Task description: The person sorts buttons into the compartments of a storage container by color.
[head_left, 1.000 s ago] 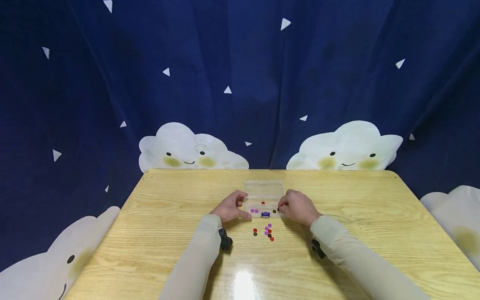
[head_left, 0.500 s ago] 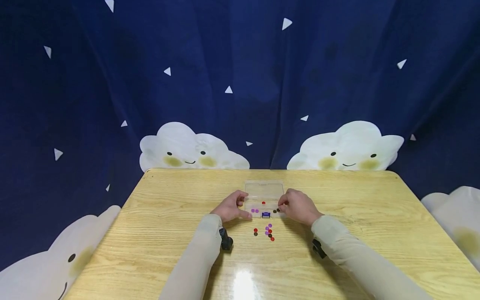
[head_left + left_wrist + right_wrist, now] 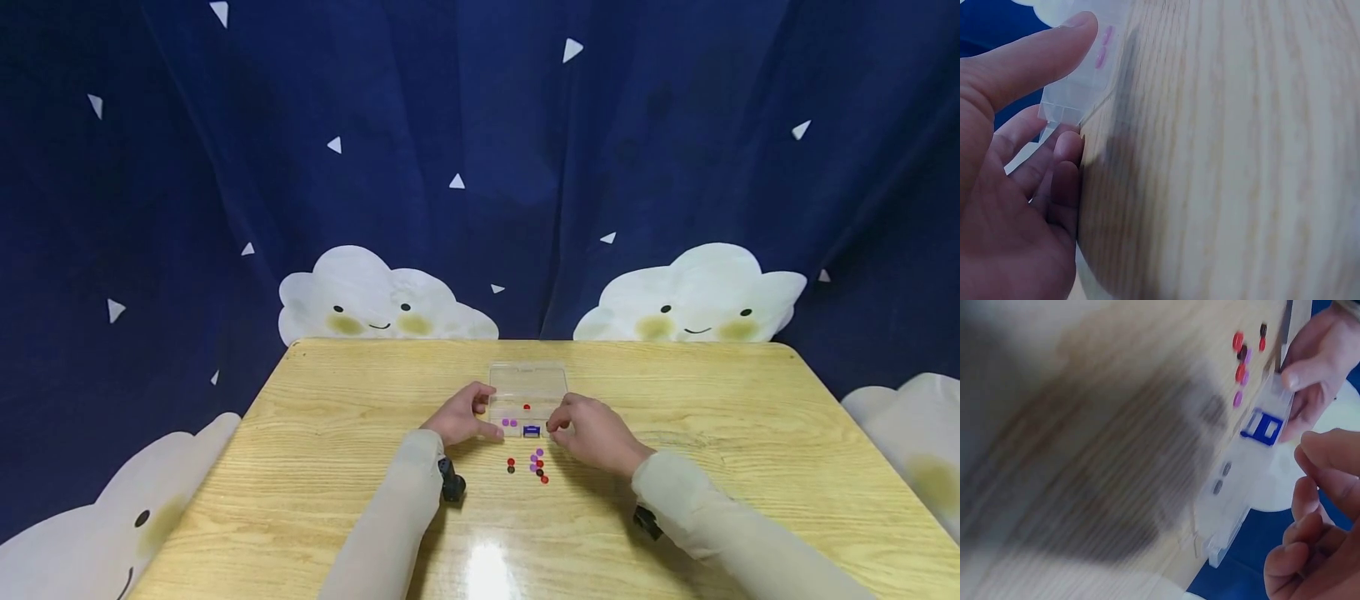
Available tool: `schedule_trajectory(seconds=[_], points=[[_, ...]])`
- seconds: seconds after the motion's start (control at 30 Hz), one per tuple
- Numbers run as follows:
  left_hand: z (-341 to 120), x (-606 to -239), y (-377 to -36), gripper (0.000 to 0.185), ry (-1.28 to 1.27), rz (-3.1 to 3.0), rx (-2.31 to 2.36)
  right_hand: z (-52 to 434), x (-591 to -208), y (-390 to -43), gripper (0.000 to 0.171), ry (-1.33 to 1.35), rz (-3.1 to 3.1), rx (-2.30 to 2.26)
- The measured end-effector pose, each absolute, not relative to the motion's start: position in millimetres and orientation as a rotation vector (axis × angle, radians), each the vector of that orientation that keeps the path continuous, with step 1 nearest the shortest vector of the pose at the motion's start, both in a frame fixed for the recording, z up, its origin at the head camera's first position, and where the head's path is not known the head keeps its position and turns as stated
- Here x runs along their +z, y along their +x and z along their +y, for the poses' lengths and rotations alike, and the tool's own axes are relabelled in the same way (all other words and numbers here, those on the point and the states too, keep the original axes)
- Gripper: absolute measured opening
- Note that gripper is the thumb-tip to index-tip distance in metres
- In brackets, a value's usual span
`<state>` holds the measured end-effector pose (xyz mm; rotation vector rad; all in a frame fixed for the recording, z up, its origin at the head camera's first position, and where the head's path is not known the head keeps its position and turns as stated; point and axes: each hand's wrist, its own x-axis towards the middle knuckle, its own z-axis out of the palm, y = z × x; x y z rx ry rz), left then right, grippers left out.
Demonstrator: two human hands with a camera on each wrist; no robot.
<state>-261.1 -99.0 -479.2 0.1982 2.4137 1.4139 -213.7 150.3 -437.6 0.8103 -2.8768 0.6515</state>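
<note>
A clear plastic box (image 3: 517, 385) lies with its lid raised at the back of the table. My left hand (image 3: 459, 417) grips its left end, thumb at the front corner and fingers along the side. Just over the front right corner, my right hand (image 3: 597, 432) has its fingers bent; nothing shows between them. Inside the box are two purple discs (image 3: 509, 422) at the left and two black discs (image 3: 1222, 478) at the right. A red disc (image 3: 527, 407) appears further back in it. A blue latch (image 3: 1263, 428) sits at the middle of the front.
Several small red, purple and black discs (image 3: 539, 464) lie on the wooden table (image 3: 337, 500) in front of the box. A red and a black disc (image 3: 511, 465) form a pair to their left. A dark blue curtain (image 3: 517, 167) hangs behind the table.
My right hand has let go of a black disc in the right of the box and shifted slightly left and toward me. My left hand has stayed at the box.
</note>
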Motion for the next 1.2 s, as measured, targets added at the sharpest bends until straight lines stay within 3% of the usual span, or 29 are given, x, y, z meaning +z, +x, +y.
schedule_trajectory(seconds=[0.53, 1.2], points=[[-99, -478, -264, 0.075, 0.195, 2.429, 1.392, 148, -449, -187, 0.004, 1.027, -2.903, 0.619], [-100, -480, -262, 0.076, 0.172, 2.408, 1.423, 144, -458, -180, 0.007, 0.93, -2.984, 0.632]])
